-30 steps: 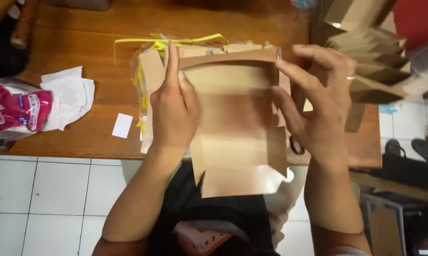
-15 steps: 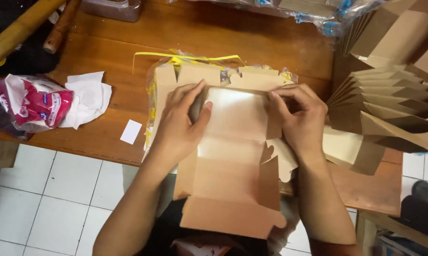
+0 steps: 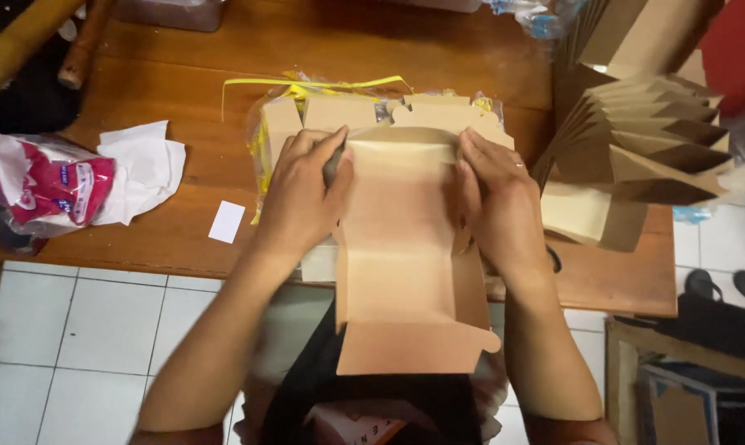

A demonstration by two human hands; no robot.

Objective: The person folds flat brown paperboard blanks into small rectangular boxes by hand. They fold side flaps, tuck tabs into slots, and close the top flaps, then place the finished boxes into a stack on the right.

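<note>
a: head view first. what do the hands have?

b: both are on a brown cardboard box blank [image 3: 397, 247], half folded, lying over the near edge of the wooden table [image 3: 174, 91] with its lower flap hanging past the edge toward the person's lap. the left hand [image 3: 302, 194] presses on the blank's left side, fingers curled down along the left wall and the thumb up near the top fold. the right hand [image 3: 500, 206] mirrors it on the right side, fingers bent and laid along the right wall (there is a ring on one finger).

a: are the fingers closed around it?

b: not fisted. they are partly bent and pressed flat against the card, pinching each side wall inward; the top edge of the blank curves up between the two hands.

a: what lies under it?

b: a stack of flat blanks [image 3: 422, 111] in clear plastic wrap, with a yellow strap [image 3: 306, 85] across the far side. the held blank rests right on top of it.

a: and around that?

b: to the right, a fan of folded brown boxes [image 3: 644, 148] stands just beside the right hand. to the left, well apart, a small white paper slip [image 3: 226, 222], a crumpled white paper [image 3: 141, 169] and a red and white plastic bag [image 3: 38, 185] touching it.
</note>
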